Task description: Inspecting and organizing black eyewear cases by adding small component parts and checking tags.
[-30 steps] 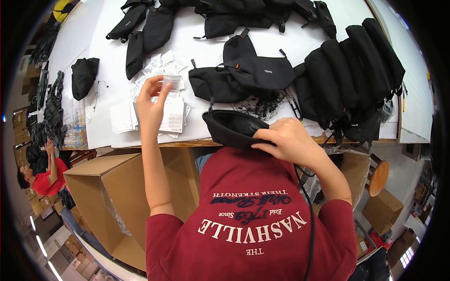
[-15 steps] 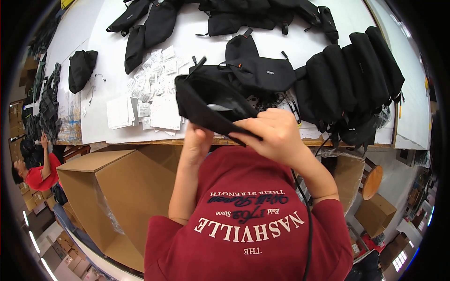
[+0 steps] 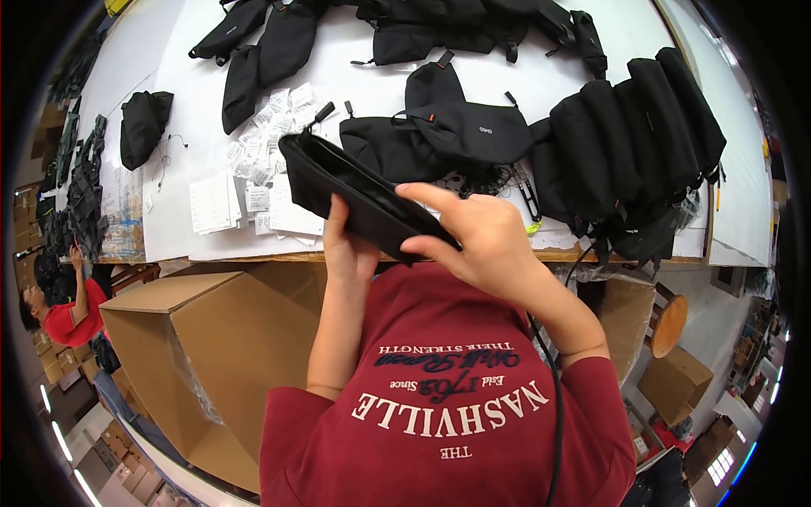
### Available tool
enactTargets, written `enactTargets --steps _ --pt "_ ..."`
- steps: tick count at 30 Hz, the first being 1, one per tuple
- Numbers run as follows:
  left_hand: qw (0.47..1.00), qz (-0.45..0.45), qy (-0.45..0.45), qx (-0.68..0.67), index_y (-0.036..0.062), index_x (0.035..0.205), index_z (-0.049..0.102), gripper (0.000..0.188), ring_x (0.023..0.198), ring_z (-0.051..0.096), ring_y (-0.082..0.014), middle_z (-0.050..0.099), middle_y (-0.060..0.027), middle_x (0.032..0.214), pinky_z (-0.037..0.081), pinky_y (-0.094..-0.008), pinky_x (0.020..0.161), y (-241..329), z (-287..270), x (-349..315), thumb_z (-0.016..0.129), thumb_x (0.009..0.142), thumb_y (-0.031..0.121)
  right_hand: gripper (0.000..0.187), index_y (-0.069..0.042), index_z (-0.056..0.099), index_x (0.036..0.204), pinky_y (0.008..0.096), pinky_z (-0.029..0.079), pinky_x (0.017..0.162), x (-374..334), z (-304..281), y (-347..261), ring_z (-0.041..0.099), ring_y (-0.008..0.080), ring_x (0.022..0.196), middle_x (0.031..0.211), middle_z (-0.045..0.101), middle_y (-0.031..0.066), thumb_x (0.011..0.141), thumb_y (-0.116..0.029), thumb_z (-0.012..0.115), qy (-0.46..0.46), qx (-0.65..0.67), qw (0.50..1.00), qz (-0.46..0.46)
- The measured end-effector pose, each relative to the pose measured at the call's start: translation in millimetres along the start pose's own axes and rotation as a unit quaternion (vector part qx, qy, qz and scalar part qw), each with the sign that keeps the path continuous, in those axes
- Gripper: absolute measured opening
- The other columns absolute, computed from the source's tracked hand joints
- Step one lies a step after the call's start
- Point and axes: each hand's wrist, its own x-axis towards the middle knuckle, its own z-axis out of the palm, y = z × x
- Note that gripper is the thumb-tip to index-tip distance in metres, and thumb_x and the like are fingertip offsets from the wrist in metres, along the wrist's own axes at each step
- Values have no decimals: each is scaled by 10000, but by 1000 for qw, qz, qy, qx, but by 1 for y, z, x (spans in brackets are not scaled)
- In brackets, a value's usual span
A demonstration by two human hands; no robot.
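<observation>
A black zippered pouch [image 3: 338, 193] is held tilted above the table's front edge, its long mouth partly open and a zipper pull sticking up at the far-left end. My left hand [image 3: 348, 249] grips its lower side from below, thumb on the front face. My right hand [image 3: 481, 241] pinches the near-right end, index finger along the mouth and thumb on the front face. The inside of the pouch is mostly hidden. Just beyond it, more black pouches [image 3: 473, 133] with zipper pulls lie on the white table.
Loose white tags [image 3: 270, 139] and paper slips [image 3: 214, 203] lie to the left. A row of black pouches [image 3: 629, 139] stands at right, more along the back. Dark cords and a small tool [image 3: 529, 201] lie near the middle. A large cardboard box [image 3: 186, 338] stands below the table; another person works far left.
The pouch has moved left and turned, and its mouth has narrowed. My left thumb now lies on the front face; my right index finger has shifted along the mouth.
</observation>
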Motion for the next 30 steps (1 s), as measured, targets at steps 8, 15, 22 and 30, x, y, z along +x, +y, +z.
enactTargets --steps 8,15,22,30 --pt "999 45 3 -28 69 1190 573 395 991 618 -223 641 -73 1102 495 -372 900 12 9 9 576 926 363 107 -81 577 1013 379 404 478 -22 23 -4 553 276 498 504 485 74 922 -125 541 52 113 983 132" --pt "993 10 -21 113 -11 1216 537 420 921 655 -214 640 -134 1075 554 -321 799 15 37 0 655 819 58 267 -52 613 1046 253 448 528 -1 -9 10 590 141 634 1064 597 92 803 -123 697 124 112 981 100" --pt "976 -83 -64 191 -41 1085 606 309 820 664 -159 677 -112 959 547 -268 739 7 49 -8 682 795 35 155 -63 637 879 246 407 463 8 -15 14 565 133 512 681 619 10 769 -133 721 139 15 985 98" --pt "976 -166 -22 141 -28 1132 578 361 839 660 -159 669 -99 976 536 -265 763 -2 38 -7 681 810 97 120 -74 586 805 303 392 472 -3 -20 21 512 190 502 616 503 25 779 -129 689 69 -129 989 -3"
